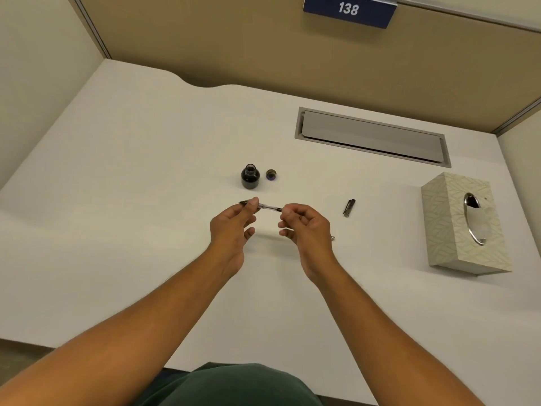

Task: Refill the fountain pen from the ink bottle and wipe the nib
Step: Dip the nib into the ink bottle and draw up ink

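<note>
Both hands hold the fountain pen [268, 207] level above the white desk [131, 177]. My left hand [234, 222] pinches its dark nib end, which pokes out to the left. My right hand [301, 224] pinches the other end of the clear converter section. Just beyond the hands stands the open ink bottle [250, 176], dark with ink, and its cap [271, 174] lies to its right. The pen cap [349, 207] with its clip lies on the desk to the right. A small metal tip of another pen part [332, 238] shows behind my right hand.
A patterned tissue box [459, 227] sits at the right side of the desk. A grey cable-tray lid [371, 136] is set into the desk behind it. Tan partition walls close the back and sides. The desk's front edge is near my body.
</note>
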`<state>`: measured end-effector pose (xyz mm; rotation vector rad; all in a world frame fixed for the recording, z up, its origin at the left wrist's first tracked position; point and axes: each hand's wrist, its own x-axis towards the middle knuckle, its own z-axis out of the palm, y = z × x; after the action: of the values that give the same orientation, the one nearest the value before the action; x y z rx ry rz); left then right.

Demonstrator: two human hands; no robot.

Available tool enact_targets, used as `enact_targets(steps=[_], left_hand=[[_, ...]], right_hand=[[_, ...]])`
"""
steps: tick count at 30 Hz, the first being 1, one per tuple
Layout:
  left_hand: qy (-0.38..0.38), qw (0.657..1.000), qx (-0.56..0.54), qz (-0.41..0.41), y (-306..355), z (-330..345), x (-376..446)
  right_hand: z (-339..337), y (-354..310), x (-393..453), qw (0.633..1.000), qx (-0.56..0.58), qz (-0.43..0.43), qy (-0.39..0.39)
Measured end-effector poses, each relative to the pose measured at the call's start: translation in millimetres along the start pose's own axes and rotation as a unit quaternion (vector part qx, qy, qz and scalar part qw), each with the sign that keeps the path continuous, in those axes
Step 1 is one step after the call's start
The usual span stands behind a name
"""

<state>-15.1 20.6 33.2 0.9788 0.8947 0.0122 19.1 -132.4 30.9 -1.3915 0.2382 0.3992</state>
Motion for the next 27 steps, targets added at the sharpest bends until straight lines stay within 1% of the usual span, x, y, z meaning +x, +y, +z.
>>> enact_targets(steps=[2,5,8,10,12,14,17,19,21,24,27], left_hand=[[-0.032,0.999,0.003,-0.008,4.5,-7.2,1.7],[-0.1,0.994,0.033,-0.02,13.9,-20.7,8.0],[-0.164,0.983,0.088,-0.002,29.3,-35.0,21.2],[-0.195,0.97,0.146,0.026,45.3,-41.7,33.8],[-0.22,0.947,0.223,0.065,64.4,-43.8,46.8],[-0.244,0.918,0.29,0.116,84.9,-40.3,59.0],[-0.28,0.872,0.355,0.187,115.8,-24.8,77.3],[-0.285,0.847,0.391,0.222,133.6,-11.0,91.8],[-0.285,0.832,0.412,0.238,146.0,1.0,107.8],[-0.278,0.832,0.416,0.239,152.5,13.4,128.7],[-0.255,0.828,0.435,0.247,149.3,21.6,144.2]], right_hand=[[8.8,-9.4,8.6,1.0,0.018,-0.001,-0.002],[22.2,-25.0,26.4,1.0,-0.006,-0.01,0.002],[35.6,-41.6,49.0,0.998,-0.036,-0.024,-0.037],[43.2,-53.2,63.5,0.996,-0.058,-0.031,-0.067],[50.8,-66.2,75.8,0.991,-0.077,-0.038,-0.098],[60.4,-79.6,86.6,0.987,-0.098,-0.048,-0.12],[76.2,-97.3,102.8,0.978,-0.147,-0.083,-0.122],[85.1,-107.5,114.8,0.973,-0.17,-0.108,-0.116],[90.9,-114.9,127.6,0.969,-0.184,-0.126,-0.11],[94.7,-117.5,145.8,0.966,-0.193,-0.137,-0.1],[94.3,-111.8,158.5,0.966,-0.204,-0.133,-0.089]])
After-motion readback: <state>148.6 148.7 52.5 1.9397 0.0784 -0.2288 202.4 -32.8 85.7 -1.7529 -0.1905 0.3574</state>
